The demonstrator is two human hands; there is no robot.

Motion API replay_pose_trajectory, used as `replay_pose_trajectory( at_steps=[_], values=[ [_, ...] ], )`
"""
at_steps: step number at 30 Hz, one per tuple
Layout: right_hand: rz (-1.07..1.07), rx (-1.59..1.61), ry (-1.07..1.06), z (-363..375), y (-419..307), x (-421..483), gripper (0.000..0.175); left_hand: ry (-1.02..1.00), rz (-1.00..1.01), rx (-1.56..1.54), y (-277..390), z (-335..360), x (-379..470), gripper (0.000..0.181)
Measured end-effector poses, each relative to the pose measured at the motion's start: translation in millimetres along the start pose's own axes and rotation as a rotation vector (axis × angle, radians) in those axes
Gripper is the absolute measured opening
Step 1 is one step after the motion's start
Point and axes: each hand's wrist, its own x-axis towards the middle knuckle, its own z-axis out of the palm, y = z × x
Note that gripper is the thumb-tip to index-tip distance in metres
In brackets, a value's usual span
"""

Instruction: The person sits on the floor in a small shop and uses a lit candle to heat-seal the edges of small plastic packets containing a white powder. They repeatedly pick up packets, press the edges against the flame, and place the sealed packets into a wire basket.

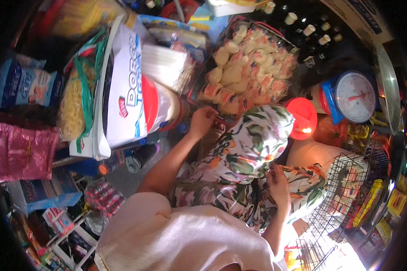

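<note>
My left hand [203,122] reaches past my left knee with its fingers curled, close to the near edge of a basket of small plastic-wrapped packs [251,64]. Whether anything is between those fingers is too blurred to tell. Against the leaf-print trousers [254,145] on my bent legs rests my right hand [276,178], its fingers bent. I cannot make out anything in it. A red round lid [301,118] sits just beyond my knee, on the right. To the left of the basket is a tilted container with a red lid [151,103].
A dial scale [355,96] with a metal pan [388,88] stands at right. Black wire baskets [339,189] flank my right leg. A white printed box [122,88] and a bag of yellowish pieces [76,101] are at left. Bottles with pale caps [308,30] stand behind.
</note>
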Motion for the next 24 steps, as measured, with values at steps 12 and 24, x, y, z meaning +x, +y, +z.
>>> replay_pose_trajectory(
  at_steps=[12, 24],
  values=[
    [-0.118, -0.279, -0.125, 20, 52, 21, 0.026, -0.254, -0.404, 0.247, -77, -40, -143, 0.028],
    [-0.172, -0.175, -0.103, 22, 52, 21, 0.024, 0.227, 0.354, 1.066, -55, -55, -85, 0.056]
  ],
)
